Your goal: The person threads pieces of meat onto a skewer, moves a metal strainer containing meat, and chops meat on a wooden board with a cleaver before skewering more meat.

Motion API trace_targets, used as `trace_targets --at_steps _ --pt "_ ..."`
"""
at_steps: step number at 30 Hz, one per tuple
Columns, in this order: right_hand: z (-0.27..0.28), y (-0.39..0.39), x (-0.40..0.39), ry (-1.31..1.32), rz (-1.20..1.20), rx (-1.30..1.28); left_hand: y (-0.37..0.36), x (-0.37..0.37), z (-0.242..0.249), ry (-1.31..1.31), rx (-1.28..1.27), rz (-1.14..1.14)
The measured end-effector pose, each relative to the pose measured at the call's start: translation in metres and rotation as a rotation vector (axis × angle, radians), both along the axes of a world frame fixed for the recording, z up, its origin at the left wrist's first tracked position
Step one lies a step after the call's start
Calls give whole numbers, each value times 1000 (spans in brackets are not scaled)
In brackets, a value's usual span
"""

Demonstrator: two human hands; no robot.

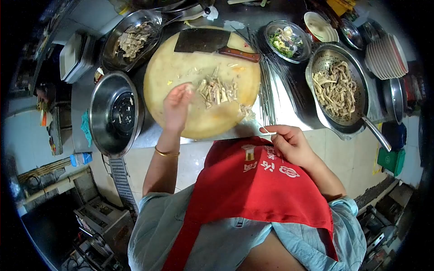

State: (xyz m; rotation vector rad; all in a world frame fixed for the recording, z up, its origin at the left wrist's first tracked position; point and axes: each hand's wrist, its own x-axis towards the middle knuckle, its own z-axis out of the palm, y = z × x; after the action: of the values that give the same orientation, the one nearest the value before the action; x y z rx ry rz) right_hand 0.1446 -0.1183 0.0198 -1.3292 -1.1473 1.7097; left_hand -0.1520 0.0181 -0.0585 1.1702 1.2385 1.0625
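My left hand (177, 106) is over the left part of a round yellowish chopping board (158, 58), its fingers pinched and smeared by motion. Something pale may be at its fingertips, but I cannot make it out. Beside it on the board lies a pile of chopped beige strips (218, 91). My right hand (291, 142) is closed in front of the table edge, just above the apron. Its thumb and index finger pinch a thin skewer (265, 130), which points towards a few pale pieces (246, 112) at the board's lower right edge.
A cleaver (201, 40) with a wooden handle lies across the board's far side. Many thin metal skewers (267, 90) lie right of it. A steel basin (97, 113) stands left, a colander of beige strips (357, 115) right. A bowl of vegetables (285, 41) and stacked plates (384, 56) stand behind.
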Motion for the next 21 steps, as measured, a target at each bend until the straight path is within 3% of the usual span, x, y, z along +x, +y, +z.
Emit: trace_targets --at_steps 1,4,7,21 --pt "2 1 0 -5 38 -14 1 1 8 -358 -136 33" --pt "11 2 -2 -17 117 -8 -2 8 40 -919 -328 18" --pt "13 1 -5 -21 114 47 -4 15 46 -1028 -337 -16" --pt "20 -10 -2 0 57 77 -12 41 66 -800 -142 122"
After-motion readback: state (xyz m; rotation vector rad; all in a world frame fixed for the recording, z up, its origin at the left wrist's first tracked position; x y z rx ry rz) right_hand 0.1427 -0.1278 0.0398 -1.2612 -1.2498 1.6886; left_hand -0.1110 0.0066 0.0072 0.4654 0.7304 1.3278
